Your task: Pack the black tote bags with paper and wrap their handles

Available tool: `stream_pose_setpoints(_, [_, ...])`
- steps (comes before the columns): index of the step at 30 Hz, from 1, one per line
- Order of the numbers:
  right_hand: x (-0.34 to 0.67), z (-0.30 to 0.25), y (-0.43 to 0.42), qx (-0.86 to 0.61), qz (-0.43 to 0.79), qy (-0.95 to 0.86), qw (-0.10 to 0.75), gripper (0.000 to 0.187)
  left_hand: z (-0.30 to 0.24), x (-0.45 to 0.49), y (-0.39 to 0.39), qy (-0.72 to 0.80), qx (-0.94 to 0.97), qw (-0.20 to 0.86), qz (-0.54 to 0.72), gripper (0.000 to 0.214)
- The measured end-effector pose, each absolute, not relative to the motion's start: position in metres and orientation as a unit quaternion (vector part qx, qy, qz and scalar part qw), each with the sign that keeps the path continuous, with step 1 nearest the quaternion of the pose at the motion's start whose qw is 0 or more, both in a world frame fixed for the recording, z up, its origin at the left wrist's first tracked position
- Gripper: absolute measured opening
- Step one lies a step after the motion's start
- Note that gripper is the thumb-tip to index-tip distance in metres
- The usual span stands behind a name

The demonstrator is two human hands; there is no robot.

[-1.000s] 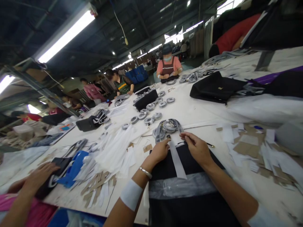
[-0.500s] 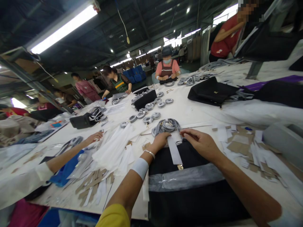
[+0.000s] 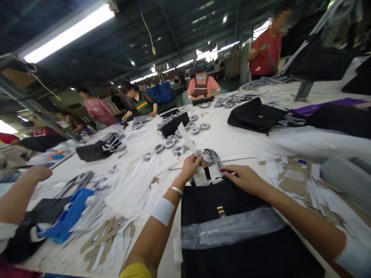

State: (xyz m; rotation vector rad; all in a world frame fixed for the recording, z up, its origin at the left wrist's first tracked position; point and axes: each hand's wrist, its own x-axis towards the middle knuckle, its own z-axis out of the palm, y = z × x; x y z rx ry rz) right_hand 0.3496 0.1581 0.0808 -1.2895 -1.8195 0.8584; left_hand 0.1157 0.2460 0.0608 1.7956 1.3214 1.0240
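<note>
A black bag lies flat on the white table in front of me, with a gold clasp and a clear plastic band across it. My left hand is closed on a white paper strip, lifted up and away from the bag's black strap. My right hand rests on the bag's top edge, fingers pressed down on a white sheet under the strap. A coil of grey straps lies just beyond.
Piles of white strips and cardboard scraps flank the bag. A co-worker's hand hovers at the left over a blue piece. Other black bags, coiled straps and several workers sit along the far side.
My left hand has peeled the white strip off the bag's strap and raised it; the gold clasp now shows. The co-worker's arm at the left has pulled back.
</note>
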Motion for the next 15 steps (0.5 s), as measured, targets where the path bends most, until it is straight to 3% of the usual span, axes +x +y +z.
stream_pose_setpoints(3, [0.325, 0.07, 0.189, -0.497, 0.388, -0.69, 0.354, 0.029, 0.064, 0.122, 0.237, 0.484, 0.683, 0.363, 0.409, 0.024])
stream_pose_setpoints(6, [0.306, 0.058, 0.206, -0.463, 0.45, -0.687, 0.333, 0.017, 0.063, 0.125, 0.231, 0.484, 0.666, 0.367, 0.433, 0.023])
stream_pose_setpoints(15, [0.294, 0.039, 0.193, -0.406, 0.53, -0.626, 0.403, 0.049, 0.058, 0.13, 0.219, 0.504, 0.596, 0.384, 0.494, 0.031])
